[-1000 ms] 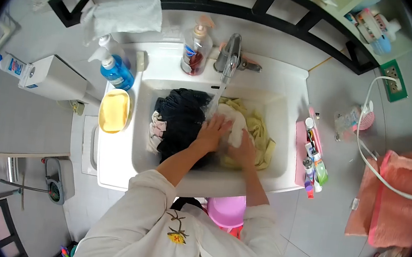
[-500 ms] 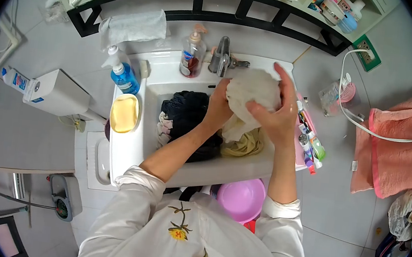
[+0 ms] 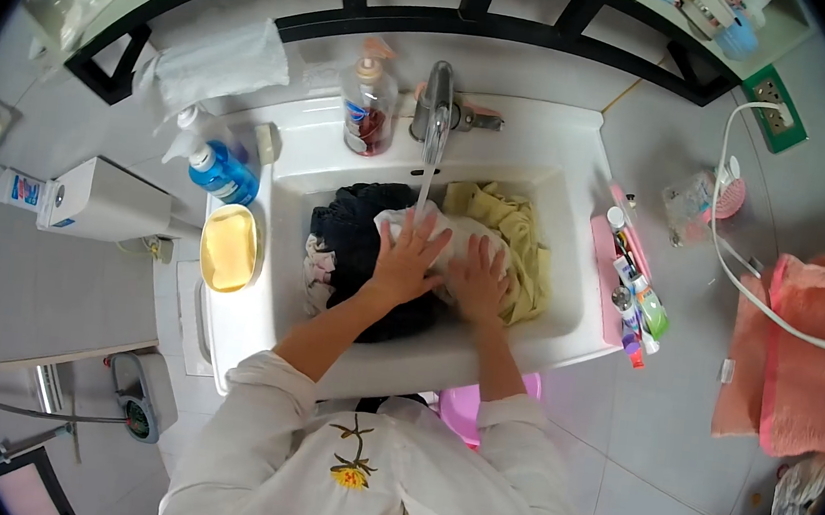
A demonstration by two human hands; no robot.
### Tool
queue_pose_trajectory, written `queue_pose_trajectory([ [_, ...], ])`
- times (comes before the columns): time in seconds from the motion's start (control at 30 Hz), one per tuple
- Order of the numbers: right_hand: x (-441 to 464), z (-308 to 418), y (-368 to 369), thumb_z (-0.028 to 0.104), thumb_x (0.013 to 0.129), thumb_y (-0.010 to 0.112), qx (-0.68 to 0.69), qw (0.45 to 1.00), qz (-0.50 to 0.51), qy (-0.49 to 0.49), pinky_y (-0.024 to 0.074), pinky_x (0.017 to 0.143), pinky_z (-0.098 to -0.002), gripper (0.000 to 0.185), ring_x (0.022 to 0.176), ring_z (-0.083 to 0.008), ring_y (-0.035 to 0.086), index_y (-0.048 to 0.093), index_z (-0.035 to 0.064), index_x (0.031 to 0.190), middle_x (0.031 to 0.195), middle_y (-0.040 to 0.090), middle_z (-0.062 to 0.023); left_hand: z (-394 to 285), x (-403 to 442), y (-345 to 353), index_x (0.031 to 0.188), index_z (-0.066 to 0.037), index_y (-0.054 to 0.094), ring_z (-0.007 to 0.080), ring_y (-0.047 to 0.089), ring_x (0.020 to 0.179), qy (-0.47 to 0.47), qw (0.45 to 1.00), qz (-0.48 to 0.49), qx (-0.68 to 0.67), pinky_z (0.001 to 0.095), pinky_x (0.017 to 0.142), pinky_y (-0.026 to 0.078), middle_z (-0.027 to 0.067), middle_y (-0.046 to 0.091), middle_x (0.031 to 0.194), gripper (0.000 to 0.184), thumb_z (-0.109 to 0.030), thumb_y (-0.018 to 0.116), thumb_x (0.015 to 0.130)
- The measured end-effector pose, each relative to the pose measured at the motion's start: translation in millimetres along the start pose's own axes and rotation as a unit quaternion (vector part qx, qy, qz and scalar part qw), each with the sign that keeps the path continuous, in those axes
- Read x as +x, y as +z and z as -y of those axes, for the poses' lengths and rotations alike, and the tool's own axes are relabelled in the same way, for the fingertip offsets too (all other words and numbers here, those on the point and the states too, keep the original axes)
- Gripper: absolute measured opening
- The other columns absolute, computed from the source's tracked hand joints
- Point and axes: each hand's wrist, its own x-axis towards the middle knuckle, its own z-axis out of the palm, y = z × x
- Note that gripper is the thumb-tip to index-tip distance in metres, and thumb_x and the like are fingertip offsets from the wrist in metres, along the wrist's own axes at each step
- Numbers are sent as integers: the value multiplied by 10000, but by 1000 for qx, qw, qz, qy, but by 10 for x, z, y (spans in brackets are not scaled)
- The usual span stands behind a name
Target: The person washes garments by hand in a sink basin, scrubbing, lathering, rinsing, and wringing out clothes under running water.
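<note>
Both hands are down in the white sink (image 3: 572,274), resting on a wet white cloth (image 3: 454,245). My left hand (image 3: 407,259) lies on it with fingers spread, under the stream from the metal faucet (image 3: 437,109). Beside it, my right hand (image 3: 479,280) presses the cloth with its fingers apart. Dark clothing (image 3: 360,227) is heaped to the left, with a small pale piece (image 3: 319,270) at its edge. A yellow-green garment (image 3: 524,244) lies bunched on the right. Part of the white cloth is hidden under my hands.
On the sink's left rim stand a blue pump bottle (image 3: 223,175) and a yellow soap dish (image 3: 229,248). A pump bottle with red liquid (image 3: 369,112) is left of the faucet. A pink caddy (image 3: 606,278) holds tubes on the right. Overhead runs a black-barred shelf (image 3: 397,20).
The white cloth, held up between both hands before, is now down in the sink. Both hands have lowered and opened onto it. Water now runs from the faucet. The view has shifted slightly.
</note>
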Motion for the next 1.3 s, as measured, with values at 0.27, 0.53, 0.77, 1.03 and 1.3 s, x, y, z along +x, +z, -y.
queue_pose_trajectory([
  [0.27,402,-111,371,394,820,555,-74,994,-51,-65,284,986,-621,504,1210,-381,413,486,193,1277,1295,498,-92,198,434,738,1344,-190,432,389,235,1352,23,999,-33,-10,678,1017,178,149,307,1445,701,-375,686,718],
  [0.53,1201,-150,72,339,833,526,-6,977,203,-72,256,1006,-616,386,1177,-320,460,537,168,1179,1221,548,-124,36,976,745,1381,-182,367,422,218,1349,-128,978,160,25,642,1040,156,168,327,1425,650,-368,570,792],
  [0.77,1080,-238,-213,376,741,634,44,987,122,-90,312,1020,-499,578,1199,-310,441,487,173,1262,1253,521,-122,-3,949,470,1329,-156,428,367,294,1324,-104,992,70,24,552,1048,228,185,355,1398,622,-342,628,770],
  [1.03,404,-405,-103,364,611,765,96,991,86,18,356,1009,-490,911,1327,-278,318,336,122,1378,1440,324,-92,249,318,525,1171,-67,538,412,482,1135,-170,981,-46,-78,430,936,402,189,483,1306,482,-122,672,712],
  [1.3,119,-334,-108,387,606,782,94,984,144,54,371,989,-511,877,1316,-283,326,378,121,1338,1453,315,-58,321,-241,-13,882,-24,550,225,557,781,-166,922,-83,-338,271,728,450,109,578,885,212,65,628,706],
])
